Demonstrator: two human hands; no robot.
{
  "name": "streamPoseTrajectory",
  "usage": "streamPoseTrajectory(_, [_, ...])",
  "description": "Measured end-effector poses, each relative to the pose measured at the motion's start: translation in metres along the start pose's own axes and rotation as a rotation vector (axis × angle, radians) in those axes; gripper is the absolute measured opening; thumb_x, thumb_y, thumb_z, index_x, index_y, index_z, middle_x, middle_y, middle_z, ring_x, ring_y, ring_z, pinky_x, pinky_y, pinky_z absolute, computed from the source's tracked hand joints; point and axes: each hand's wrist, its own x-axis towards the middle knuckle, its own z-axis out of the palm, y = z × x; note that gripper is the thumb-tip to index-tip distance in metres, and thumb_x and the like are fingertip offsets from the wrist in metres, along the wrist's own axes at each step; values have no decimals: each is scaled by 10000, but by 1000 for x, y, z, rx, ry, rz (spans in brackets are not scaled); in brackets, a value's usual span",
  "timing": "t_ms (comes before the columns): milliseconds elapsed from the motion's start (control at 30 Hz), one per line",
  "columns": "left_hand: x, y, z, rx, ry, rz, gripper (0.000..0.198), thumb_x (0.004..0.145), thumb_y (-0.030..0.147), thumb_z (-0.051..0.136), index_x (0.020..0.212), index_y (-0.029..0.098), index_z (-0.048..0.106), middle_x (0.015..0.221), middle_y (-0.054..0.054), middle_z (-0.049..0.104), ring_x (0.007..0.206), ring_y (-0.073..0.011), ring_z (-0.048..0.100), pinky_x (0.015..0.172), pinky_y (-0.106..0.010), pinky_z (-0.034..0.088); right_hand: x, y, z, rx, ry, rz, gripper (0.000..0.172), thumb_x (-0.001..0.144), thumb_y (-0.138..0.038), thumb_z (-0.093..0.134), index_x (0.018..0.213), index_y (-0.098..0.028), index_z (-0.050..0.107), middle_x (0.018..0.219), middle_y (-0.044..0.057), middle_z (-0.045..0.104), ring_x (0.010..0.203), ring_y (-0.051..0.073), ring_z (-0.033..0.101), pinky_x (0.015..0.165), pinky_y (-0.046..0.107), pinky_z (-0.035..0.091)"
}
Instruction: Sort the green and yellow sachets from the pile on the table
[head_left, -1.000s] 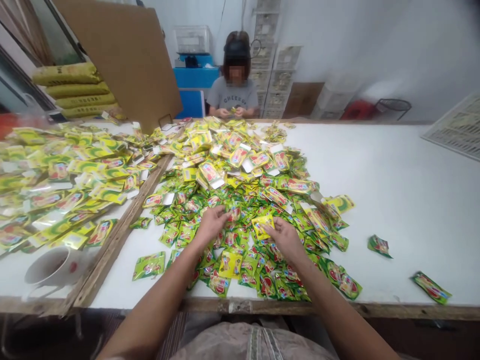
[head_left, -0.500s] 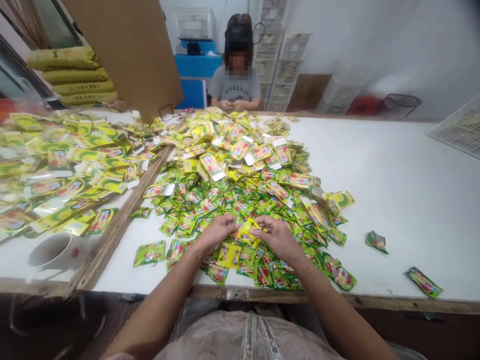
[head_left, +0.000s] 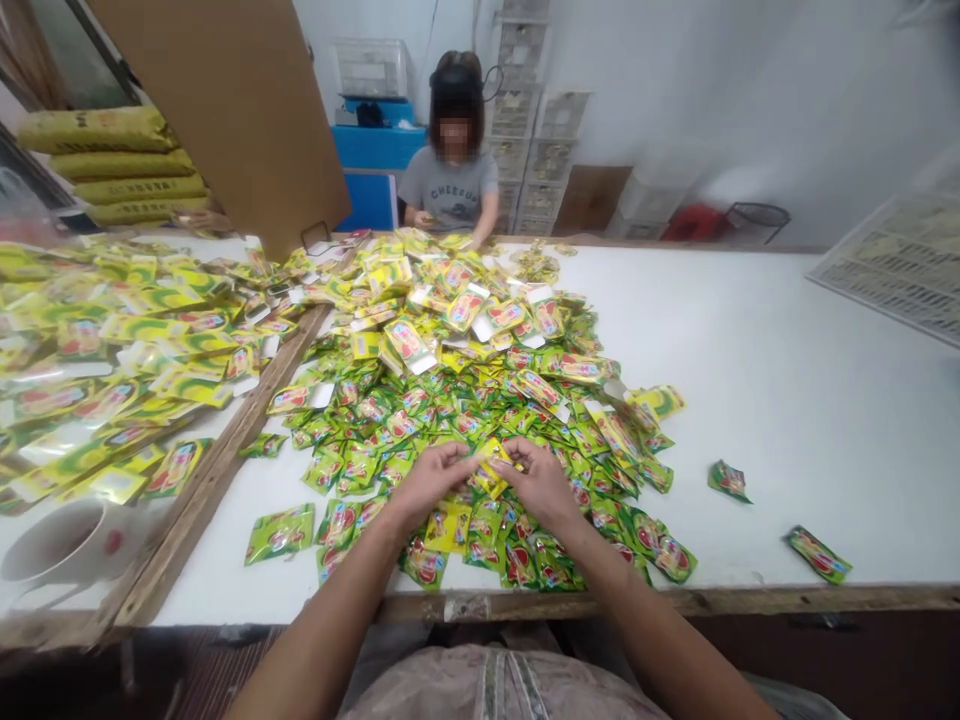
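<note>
Between my two hands is a small yellow packet [head_left: 493,468], held above the heap. My left hand [head_left: 442,478] pinches its left side with thumb and forefinger. On the opposite side, my right hand [head_left: 538,482] grips the packet with thumb and fingers. Beneath them spreads a pile of green sachets [head_left: 420,400] with red printing. Another yellow packet [head_left: 448,527] lies just below my left hand, on top of the green ones. Yellow folded cartons [head_left: 409,345] with white flaps are heaped behind the sachets.
A wooden strip [head_left: 217,470] divides the white table [head_left: 750,380]. Left of it lie more cartons [head_left: 172,350] and a white mug [head_left: 71,550]. Two loose green sachets [head_left: 817,553] rest at right, near a white plastic crate [head_left: 900,260]. A co-worker [head_left: 454,185] sits opposite.
The whole view has shifted a little to the left and down. Both my hands still hold the yellow packet. The co-worker's hands, earlier together, are now apart, one reaching to the pile.
</note>
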Motion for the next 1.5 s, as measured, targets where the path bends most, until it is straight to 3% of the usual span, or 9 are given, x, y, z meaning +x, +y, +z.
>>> streamPoseTrajectory(200, [10, -2, 8, 125, 83, 14, 322, 597, 417, 714, 643, 149, 543, 510, 72, 420, 429, -55, 349, 419, -178, 304, -2, -5, -9, 183, -137, 47, 336, 711, -483, 601, 839, -173, 585, 810, 29, 608, 733, 171, 544, 646, 262, 415])
streamPoseTrajectory(367, [39, 17, 14, 265, -105, 43, 277, 651, 398, 674, 724, 143, 595, 552, 38, 521, 460, -80, 438, 450, -195, 332, 2, -9, -33, 83, -29, 55, 350, 724, -498, 574, 713, -149, 595, 624, -11, 552, 600, 138, 479, 553, 234, 364])
streamPoseTrajectory(500, [84, 49, 32, 574, -74, 329, 294, 773, 349, 564, 1001, 165, 597, 927, -77, 658, 831, -187, 602, 732, -302, 462, 2, 4, -54, -25, 223, 76, 311, 737, -463, 548, 706, -157, 592, 601, -1, 552, 602, 155, 484, 557, 245, 375])
streamPoseTrajectory(600, [125, 65, 57, 1076, -34, 541, 315, 821, 252, 496, 1115, 157, 560, 1197, -131, 576, 1121, -241, 491, 953, -374, 351, -4, 17, -61, -72, 252, 107, 282, 734, -442, 549, 675, -168, 577, 596, -3, 550, 588, 158, 487, 548, 248, 377])
streamPoseTrajectory(800, [170, 59, 84, 1360, -182, 449, 444, 459, 243, 812, 860, 148, 647, 905, -157, 660, 1015, -366, 510, 904, -463, 328, -19, 36, -73, -139, 316, 126, 270, 731, -441, 557, 624, -193, 550, 565, 1, 545, 571, 180, 499, 541, 270, 383])
streamPoseTrajectory(1067, [107, 36, 47, 1032, -188, 380, 260, 709, 414, 629, 806, 173, 647, 729, -54, 621, 686, -205, 547, 635, -279, 385, 4, 22, -94, -78, 582, 139, 307, 751, -473, 535, 639, -187, 537, 591, -3, 533, 584, 162, 473, 549, 267, 366])
streamPoseTrajectory(1233, [64, 13, 29, 423, -89, 161, 392, 674, 464, 663, 895, 143, 625, 662, 0, 589, 570, -133, 493, 536, -227, 352, 18, 6, -80, -183, 278, -8, 300, 733, -442, 543, 574, -193, 492, 544, -27, 461, 562, 143, 424, 535, 251, 320])
streamPoseTrajectory(1400, [31, 9, 20, 290, -68, 23, 412, 628, 429, 718, 898, 134, 617, 570, 43, 532, 477, -79, 413, 486, -204, 325, 16, -2, -67, -292, -83, -137, 295, 768, -384, 516, 549, -188, 482, 527, -43, 425, 532, 114, 382, 515, 229, 268])
streamPoseTrajectory(1500, [18, 8, 18, 197, -96, -19, 402, 634, 423, 719, 907, 140, 635, 561, 43, 542, 467, -74, 421, 487, -202, 336, 15, -7, -62, -282, -118, -167, 317, 756, -393, 544, 528, -178, 499, 575, -27, 468, 568, 117, 409, 536, 227, 278])
